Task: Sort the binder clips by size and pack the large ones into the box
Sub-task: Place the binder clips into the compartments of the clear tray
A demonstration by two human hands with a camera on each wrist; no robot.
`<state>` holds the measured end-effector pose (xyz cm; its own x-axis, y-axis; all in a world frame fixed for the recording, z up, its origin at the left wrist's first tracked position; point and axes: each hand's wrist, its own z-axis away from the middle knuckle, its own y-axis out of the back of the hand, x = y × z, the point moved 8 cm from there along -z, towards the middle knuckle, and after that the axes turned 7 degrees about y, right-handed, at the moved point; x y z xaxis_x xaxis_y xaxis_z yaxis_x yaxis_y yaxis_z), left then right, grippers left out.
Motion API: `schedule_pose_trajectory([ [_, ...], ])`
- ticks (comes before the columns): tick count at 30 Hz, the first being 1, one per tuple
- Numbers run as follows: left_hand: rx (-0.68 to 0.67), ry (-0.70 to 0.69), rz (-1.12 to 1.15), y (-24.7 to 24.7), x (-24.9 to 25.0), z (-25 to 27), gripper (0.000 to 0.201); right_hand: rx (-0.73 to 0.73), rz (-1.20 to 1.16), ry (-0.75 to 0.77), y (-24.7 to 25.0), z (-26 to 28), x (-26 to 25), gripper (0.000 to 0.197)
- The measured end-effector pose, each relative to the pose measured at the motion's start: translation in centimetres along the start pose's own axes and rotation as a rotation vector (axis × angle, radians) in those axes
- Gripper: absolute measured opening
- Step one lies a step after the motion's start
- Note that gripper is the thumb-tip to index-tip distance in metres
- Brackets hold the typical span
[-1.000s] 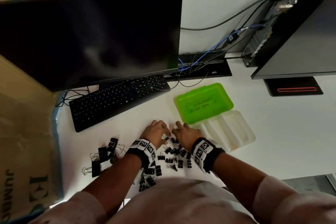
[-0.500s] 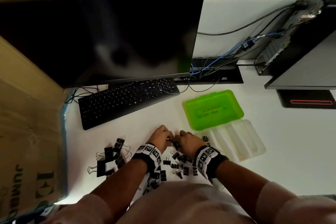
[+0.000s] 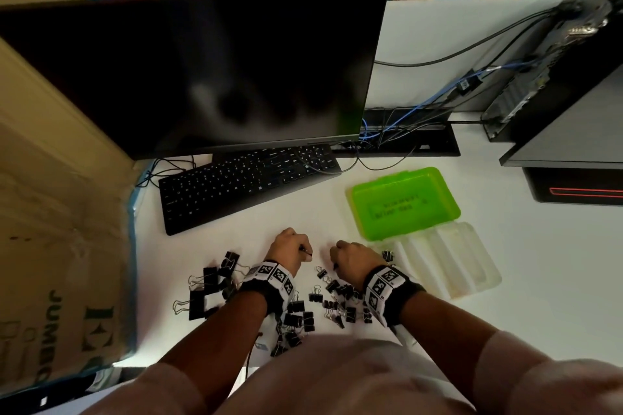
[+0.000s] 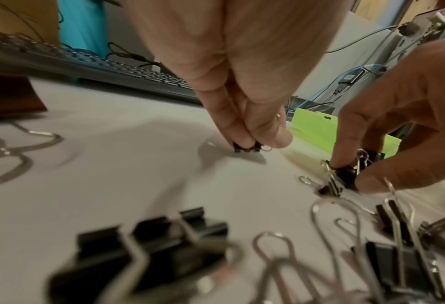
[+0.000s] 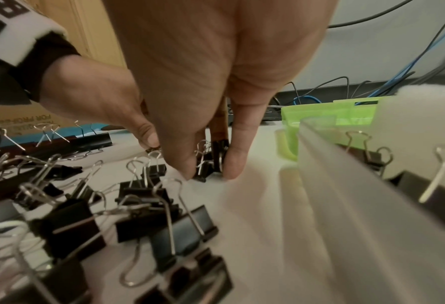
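My left hand (image 3: 303, 251) pinches a small black binder clip (image 4: 247, 147) against the white desk (image 3: 539, 280). A little to its right, my right hand (image 3: 337, 256) pinches another small clip (image 5: 211, 164) between thumb and fingers. Several small clips (image 3: 337, 300) lie just behind the right hand, and a heap of medium ones (image 3: 293, 323) sits under the left wrist. The large clips (image 3: 212, 283) are grouped to the left. The box stands open at the right, with its green lid (image 3: 404, 202) behind its clear base (image 3: 448, 259).
A black keyboard (image 3: 249, 182) and a dark monitor (image 3: 202, 71) stand behind the hands. A cardboard carton (image 3: 50, 246) borders the desk on the left. Cables (image 3: 421, 111) and a computer case (image 3: 556, 77) fill the back right. One clip (image 3: 387, 256) lies beside the clear base.
Half a second ago my two hands touched at the fingertips. They have since drawn apart, each pinching a small clip.
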<state>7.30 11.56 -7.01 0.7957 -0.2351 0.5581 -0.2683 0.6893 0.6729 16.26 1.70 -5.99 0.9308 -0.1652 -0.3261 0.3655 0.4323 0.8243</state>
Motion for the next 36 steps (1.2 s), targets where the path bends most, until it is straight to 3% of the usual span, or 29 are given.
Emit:
schedule_pose_trajectory([
  [6, -0.037, -0.016, 0.004, -0.1, -0.1, 0.9, 0.013, 0.030, -0.090, -0.053, 1.0, 0.2, 1.5, 0.024],
  [12, -0.064, -0.105, -0.023, -0.7, 2.1, 1.8, 0.015, 0.113, -0.183, -0.146, 2.7, 1.2, 3.0, 0.019],
  [17, -0.069, -0.142, -0.148, -1.6, 2.9, 2.6, 0.014, 0.231, -0.207, -0.211, 5.6, 4.8, 5.3, 0.020],
  [22, -0.074, -0.147, -0.249, -3.0, 3.0, 2.9, 0.007, 0.200, -0.148, -0.322, 4.3, 8.7, 7.7, 0.018],
  [26, -0.078, -0.170, -0.325, -3.4, 3.4, 2.9, 0.003, 0.150, -0.088, -0.307, 2.9, 10.0, 6.8, 0.020],
  [31, -0.115, -0.191, -0.365, -3.5, 3.7, 2.3, 0.008, 0.191, -0.074, -0.310, 3.6, 10.6, 6.4, 0.021],
  [36, -0.088, -0.162, -0.305, -2.5, 3.2, 1.8, 0.009, 0.192, -0.025, -0.282, 4.3, 10.3, 5.6, 0.026],
])
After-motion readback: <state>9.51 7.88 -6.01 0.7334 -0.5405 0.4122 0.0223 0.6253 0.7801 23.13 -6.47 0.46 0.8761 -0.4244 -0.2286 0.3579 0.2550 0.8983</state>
